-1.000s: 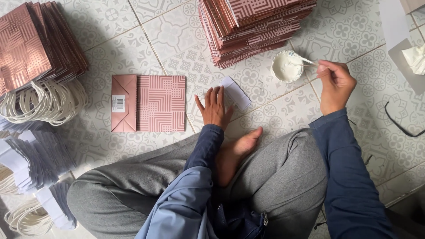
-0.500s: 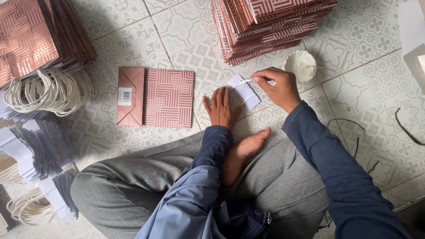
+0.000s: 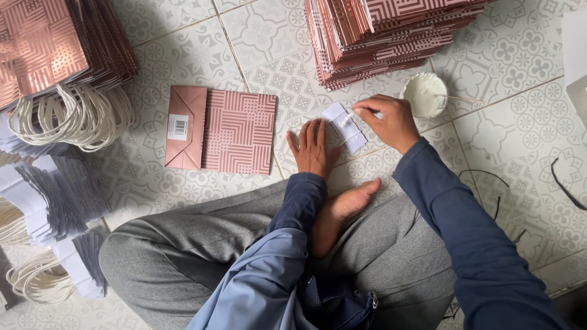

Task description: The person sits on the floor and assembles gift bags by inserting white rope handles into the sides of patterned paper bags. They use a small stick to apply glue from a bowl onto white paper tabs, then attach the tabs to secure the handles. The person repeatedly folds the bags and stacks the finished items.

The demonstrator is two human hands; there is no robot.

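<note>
We are pinning a small white card strip [image 3: 345, 126] flat to the tiled floor [image 3: 513, 140] with the left hand [image 3: 313, 148], fingers spread and gripping nothing, while the right hand [image 3: 387, 121] is closing a narrow pinch grip over the strip's middle, just beside the white paste bowl [image 3: 423, 95]. One folded rose-patterned paper bag [image 3: 221, 129] is lying finished-looking to the left; stacks of flat bags [image 3: 379, 33] and bundles of cord handles [image 3: 67, 119] are waiting, so we are judging most work as remaining.
</note>
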